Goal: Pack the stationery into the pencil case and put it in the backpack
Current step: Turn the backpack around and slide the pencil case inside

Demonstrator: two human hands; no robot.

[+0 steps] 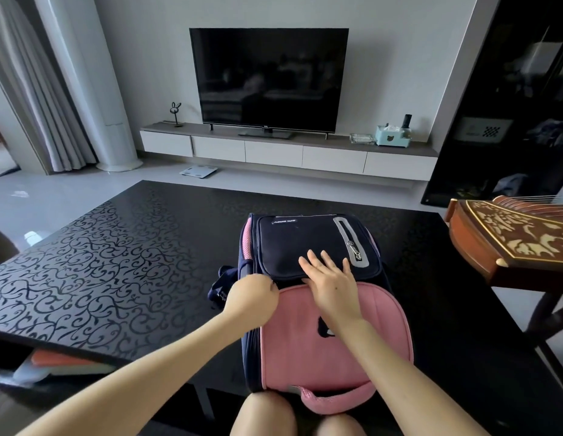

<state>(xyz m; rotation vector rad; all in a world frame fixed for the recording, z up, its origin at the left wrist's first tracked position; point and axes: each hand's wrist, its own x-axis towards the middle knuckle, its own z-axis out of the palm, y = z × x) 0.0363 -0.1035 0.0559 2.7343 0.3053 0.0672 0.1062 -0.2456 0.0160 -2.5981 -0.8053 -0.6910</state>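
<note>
The left hand (253, 295) makes the working grip: its fingers are curled shut at the left edge of the backpack (318, 309), apparently pinched on something small there, likely a zipper pull, though what it holds is hidden under the knuckles. The right hand (332, 284) is open, laid flat with fingers spread, pressing on the seam where the navy front pocket meets the pink panel (321, 347), just right of the closed grip.

The backpack lies flat on the dark patterned counter (100, 262), directly under both hands, its pink carry handle (333, 401) nearest the person. It looks soft-sided and padded, so I judge it would sag if lifted by one corner; the carry handle is the surest place to take it.

No pencil case or stationery shows anywhere; presumably they are already inside.
</note>
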